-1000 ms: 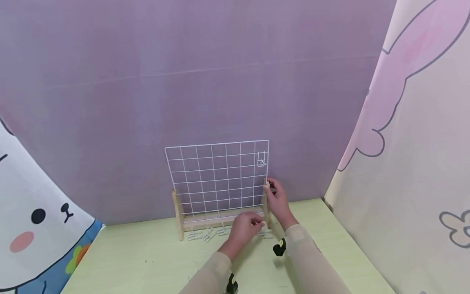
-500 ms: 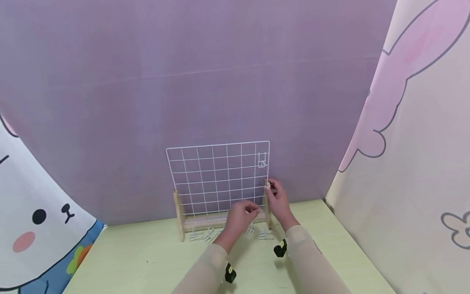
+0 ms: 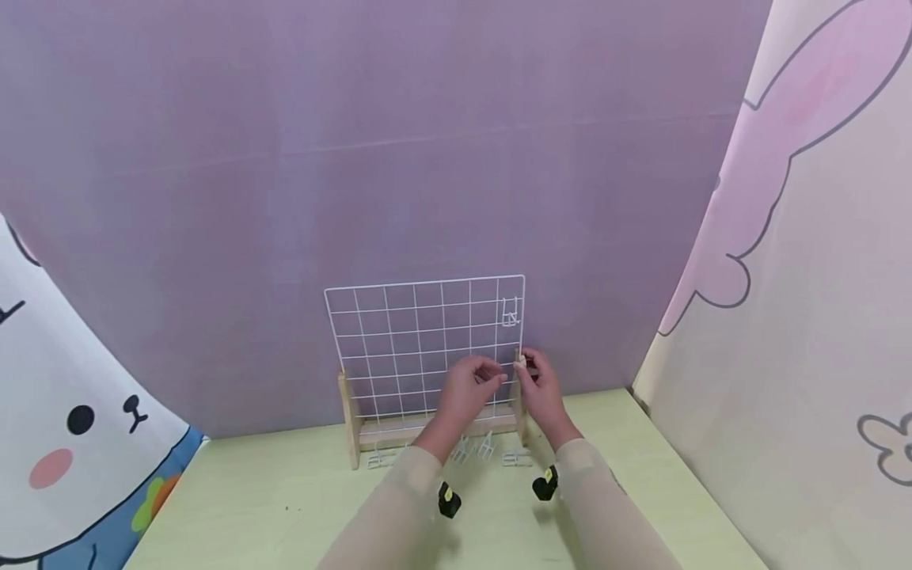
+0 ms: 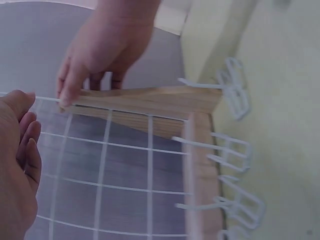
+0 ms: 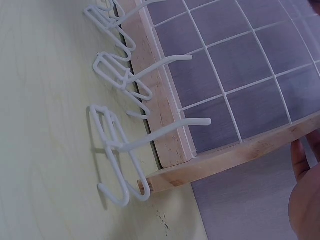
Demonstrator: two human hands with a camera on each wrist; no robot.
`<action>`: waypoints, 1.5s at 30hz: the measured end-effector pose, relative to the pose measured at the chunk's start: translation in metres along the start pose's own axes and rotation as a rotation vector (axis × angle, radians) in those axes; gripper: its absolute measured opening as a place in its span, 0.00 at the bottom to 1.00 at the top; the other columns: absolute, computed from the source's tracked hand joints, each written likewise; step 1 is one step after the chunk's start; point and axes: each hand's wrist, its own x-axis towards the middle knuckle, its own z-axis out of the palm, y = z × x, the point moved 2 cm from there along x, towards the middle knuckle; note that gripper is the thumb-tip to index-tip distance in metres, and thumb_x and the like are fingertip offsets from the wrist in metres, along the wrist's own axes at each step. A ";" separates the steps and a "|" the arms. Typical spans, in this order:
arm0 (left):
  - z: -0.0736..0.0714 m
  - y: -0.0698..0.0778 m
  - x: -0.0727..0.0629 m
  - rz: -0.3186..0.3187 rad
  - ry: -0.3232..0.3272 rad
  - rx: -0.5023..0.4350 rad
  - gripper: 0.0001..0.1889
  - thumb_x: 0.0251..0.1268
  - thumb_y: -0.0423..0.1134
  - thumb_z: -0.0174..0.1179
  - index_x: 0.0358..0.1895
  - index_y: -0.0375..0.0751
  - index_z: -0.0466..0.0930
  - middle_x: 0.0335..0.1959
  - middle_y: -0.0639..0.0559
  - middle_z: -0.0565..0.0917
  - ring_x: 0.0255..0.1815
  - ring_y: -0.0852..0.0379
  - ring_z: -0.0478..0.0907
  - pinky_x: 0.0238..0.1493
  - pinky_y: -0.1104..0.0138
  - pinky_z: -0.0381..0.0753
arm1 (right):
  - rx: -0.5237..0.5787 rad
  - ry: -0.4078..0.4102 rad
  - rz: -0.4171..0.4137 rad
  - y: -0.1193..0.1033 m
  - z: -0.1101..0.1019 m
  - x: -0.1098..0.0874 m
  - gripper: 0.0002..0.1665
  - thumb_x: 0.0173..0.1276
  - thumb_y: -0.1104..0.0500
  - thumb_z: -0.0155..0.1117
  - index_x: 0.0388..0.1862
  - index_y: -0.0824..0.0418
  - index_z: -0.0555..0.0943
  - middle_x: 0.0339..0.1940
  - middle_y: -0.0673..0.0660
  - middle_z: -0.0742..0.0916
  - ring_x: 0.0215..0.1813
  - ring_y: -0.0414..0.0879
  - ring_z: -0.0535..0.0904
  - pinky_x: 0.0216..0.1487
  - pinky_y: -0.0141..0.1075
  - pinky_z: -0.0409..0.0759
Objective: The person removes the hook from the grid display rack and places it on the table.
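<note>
A white wire grid panel [image 3: 423,336] stands upright in a wooden stand [image 3: 349,427]. My right hand [image 3: 539,392] grips the top of the stand's right upright [image 4: 145,102], thumb in front and fingers behind, beside the grid's edge. My left hand [image 3: 466,388] hovers in front of the lower right of the grid, fingers loosely curled, tips close to the grid's right edge wire. Nothing shows between those fingers in the left wrist view. White wire hooks [image 5: 120,150] stand on the table along the stand's base rail [image 5: 172,145]. One hook [image 3: 509,313] hangs at the grid's upper right.
The stand is on a pale yellow-green table [image 3: 249,507], close to a purple backdrop [image 3: 427,158]. A printed side panel [image 3: 805,396] rises along the table's right edge. Another cartoon print [image 3: 71,419] borders the left. My left forearm covers part of the hook row.
My left hand has risen from near the hooks and base rail to partway up the grid's right side, uncovering more hooks. My right hand keeps its place on the upright.
</note>
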 end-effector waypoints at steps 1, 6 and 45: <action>-0.001 0.003 0.003 0.009 0.006 0.000 0.08 0.72 0.41 0.78 0.48 0.44 0.92 0.41 0.59 0.89 0.41 0.63 0.85 0.44 0.67 0.88 | 0.004 0.001 -0.001 0.000 0.000 0.000 0.19 0.87 0.62 0.62 0.72 0.62 0.79 0.62 0.62 0.83 0.59 0.56 0.81 0.54 0.35 0.84; -0.008 0.020 0.016 0.053 0.034 -0.024 0.08 0.71 0.39 0.78 0.48 0.42 0.92 0.41 0.56 0.89 0.41 0.60 0.85 0.42 0.66 0.88 | 0.019 0.004 0.000 0.001 -0.001 -0.001 0.19 0.87 0.63 0.61 0.72 0.62 0.79 0.61 0.63 0.84 0.58 0.57 0.82 0.53 0.33 0.84; -0.019 0.063 0.077 0.283 -0.018 0.065 0.08 0.73 0.39 0.77 0.49 0.43 0.91 0.46 0.54 0.85 0.49 0.56 0.82 0.46 0.66 0.84 | 0.013 -0.033 0.006 0.002 -0.002 0.001 0.20 0.89 0.61 0.60 0.74 0.62 0.78 0.61 0.61 0.84 0.59 0.56 0.82 0.54 0.36 0.84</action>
